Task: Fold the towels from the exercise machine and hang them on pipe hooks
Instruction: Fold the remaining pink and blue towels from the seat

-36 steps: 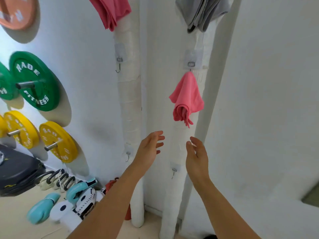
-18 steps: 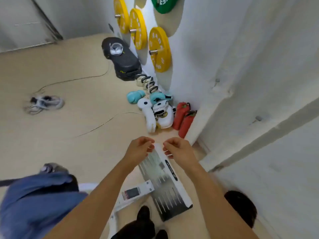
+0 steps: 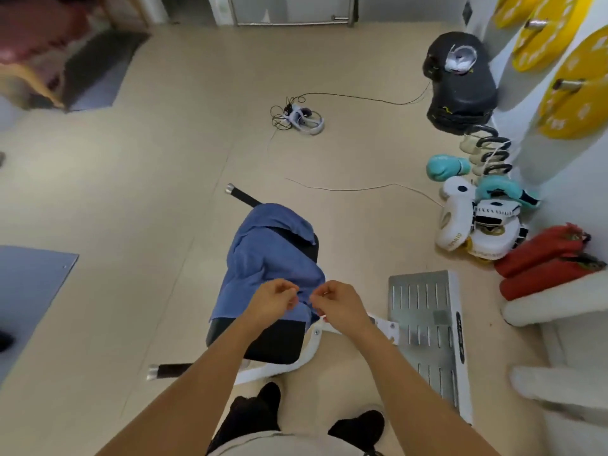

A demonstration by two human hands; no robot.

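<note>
**Blue towel waits on the exercise machine**

Beige gym flooring spreads around the exercise machine (image 3: 263, 343), whose black padded seat carries a blue towel (image 3: 266, 258) draped loosely and unfolded, creased, one corner flopped over the far end. Just above its near edge, the left hand (image 3: 273, 304) and right hand (image 3: 339, 307) hover with fingers curled; whether they pinch the cloth I cannot tell. Folding and hanging this towel appear still ahead. Boxing gloves (image 3: 473, 212) lie well right of the machine.

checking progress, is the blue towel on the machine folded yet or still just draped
Still draped, not folded: the blue towel lies loose and rumpled over the black seat pad, edges uneven. Both hands, left hand and right hand, are at its near edge.
</note>
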